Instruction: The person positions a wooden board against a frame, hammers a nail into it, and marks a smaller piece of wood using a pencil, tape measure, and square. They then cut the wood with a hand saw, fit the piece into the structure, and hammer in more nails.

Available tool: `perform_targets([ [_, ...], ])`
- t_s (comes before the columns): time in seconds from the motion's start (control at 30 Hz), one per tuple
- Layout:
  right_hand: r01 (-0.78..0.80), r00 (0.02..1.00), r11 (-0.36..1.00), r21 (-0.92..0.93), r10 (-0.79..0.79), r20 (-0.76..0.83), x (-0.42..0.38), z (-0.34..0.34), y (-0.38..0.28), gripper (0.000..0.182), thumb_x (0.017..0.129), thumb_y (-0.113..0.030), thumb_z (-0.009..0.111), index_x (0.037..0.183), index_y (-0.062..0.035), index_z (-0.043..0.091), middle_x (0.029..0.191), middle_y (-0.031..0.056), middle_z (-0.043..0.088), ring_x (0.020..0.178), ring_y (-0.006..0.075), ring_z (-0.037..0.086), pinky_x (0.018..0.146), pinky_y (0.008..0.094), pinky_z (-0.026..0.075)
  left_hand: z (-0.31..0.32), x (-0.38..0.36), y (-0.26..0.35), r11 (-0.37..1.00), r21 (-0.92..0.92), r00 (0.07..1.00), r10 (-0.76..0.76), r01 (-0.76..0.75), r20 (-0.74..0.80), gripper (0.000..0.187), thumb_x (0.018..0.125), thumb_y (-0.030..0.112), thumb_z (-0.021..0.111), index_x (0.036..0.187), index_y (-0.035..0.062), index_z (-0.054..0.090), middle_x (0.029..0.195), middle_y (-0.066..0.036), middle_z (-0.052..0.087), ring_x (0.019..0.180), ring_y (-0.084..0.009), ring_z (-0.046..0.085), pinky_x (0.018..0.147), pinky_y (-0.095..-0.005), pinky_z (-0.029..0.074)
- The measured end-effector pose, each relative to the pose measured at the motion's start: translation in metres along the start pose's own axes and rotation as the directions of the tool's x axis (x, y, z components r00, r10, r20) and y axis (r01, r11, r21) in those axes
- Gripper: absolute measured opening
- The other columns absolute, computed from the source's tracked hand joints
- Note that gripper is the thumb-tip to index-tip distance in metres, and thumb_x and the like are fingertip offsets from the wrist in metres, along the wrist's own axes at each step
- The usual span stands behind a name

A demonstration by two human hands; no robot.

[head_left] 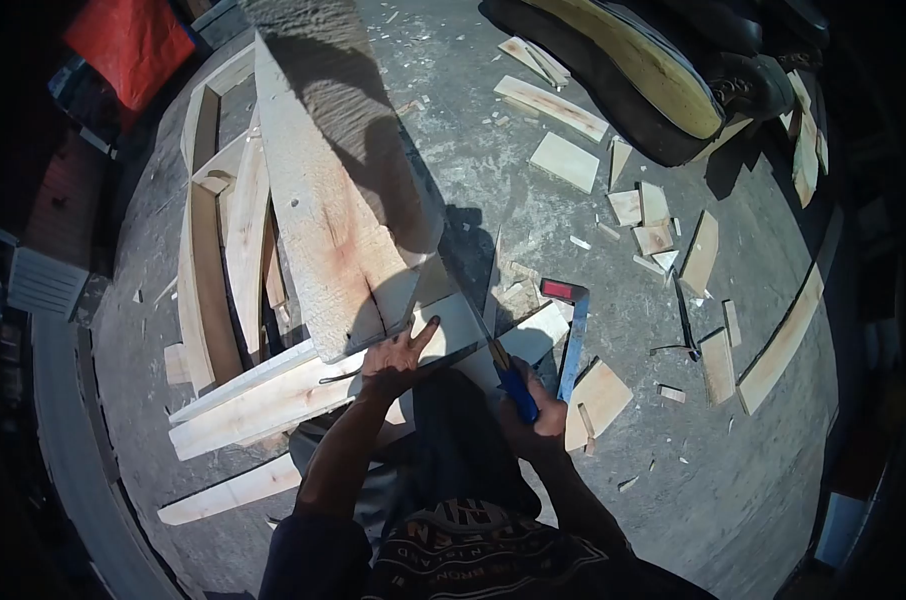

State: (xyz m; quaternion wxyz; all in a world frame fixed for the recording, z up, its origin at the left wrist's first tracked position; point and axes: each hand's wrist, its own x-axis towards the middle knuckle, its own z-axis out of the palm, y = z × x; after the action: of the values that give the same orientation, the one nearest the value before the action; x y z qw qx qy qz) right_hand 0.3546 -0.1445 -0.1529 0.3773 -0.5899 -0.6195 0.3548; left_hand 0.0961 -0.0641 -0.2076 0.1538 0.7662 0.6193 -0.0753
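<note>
My right hand point(535, 425) is wrapped around the blue handle of a handsaw point(516, 390). Its narrow blade is seen nearly edge-on, beside a pale board point(451, 325). On that board my left hand point(398, 362) lies with its fingers spread, close to the blade. Just beyond the left hand is the near end of a thick wooden beam point(343, 240), partly in shade. Right of the saw lies a square point(575, 345) with a blue arm and a red-and-black end.
A wooden frame with curved sides point(205, 270) stands at the left. Offcuts point(653, 215) and shavings litter the concrete floor point(453, 120) to the right, near a dark thin-handled tool point(687, 325). A long padded item point(633, 70) and a dark shoe point(758, 88) are at the upper right.
</note>
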Motion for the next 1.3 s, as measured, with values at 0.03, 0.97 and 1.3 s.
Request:
perform_targets([
  [0.03,0.009,1.0,1.0,-0.017,-0.009,0.006,0.005,0.002,-0.001,0.058,0.086,-0.012,0.071,0.142,-0.0041,0.057,0.108,0.0177,0.075,0.094,0.0232,0.076,0.08,0.0343,0.058,0.009,0.005,-0.005,1.0,0.009,1.0,0.004,-0.004,-0.007,0.073,0.094,0.044,0.064,0.159,0.0275,0.035,0.146,-0.015,0.042,0.125,-0.0321,0.049,0.1,-0.05,0.044],
  [0.97,-0.178,0.982,0.98,0.088,0.171,0.074,-0.038,-0.023,-0.003,0.056,0.087,-0.012,0.071,0.14,0.0016,0.057,0.127,0.0226,0.069,0.114,0.0264,0.071,0.093,0.0351,0.057,0.023,0.007,-0.009,0.983,0.179,0.989,0.061,-0.036,-0.136,0.083,0.091,0.073,0.052,0.16,0.0303,0.033,0.14,-0.013,0.043,0.125,-0.032,0.049,0.1,-0.0517,0.041],
  [1.3,0.087,0.993,0.996,-0.007,-0.088,-0.078,-0.038,-0.012,-0.006,0.054,0.084,-0.01,0.074,0.135,-0.0001,0.061,0.115,0.0212,0.073,0.091,0.032,0.076,0.075,0.0376,0.063,0.018,0.007,-0.006,0.975,0.217,0.988,0.073,-0.042,-0.135,0.084,0.092,0.071,0.053,0.162,0.0308,0.029,0.141,-0.014,0.043,0.123,-0.0324,0.049,0.098,-0.0506,0.042],
])
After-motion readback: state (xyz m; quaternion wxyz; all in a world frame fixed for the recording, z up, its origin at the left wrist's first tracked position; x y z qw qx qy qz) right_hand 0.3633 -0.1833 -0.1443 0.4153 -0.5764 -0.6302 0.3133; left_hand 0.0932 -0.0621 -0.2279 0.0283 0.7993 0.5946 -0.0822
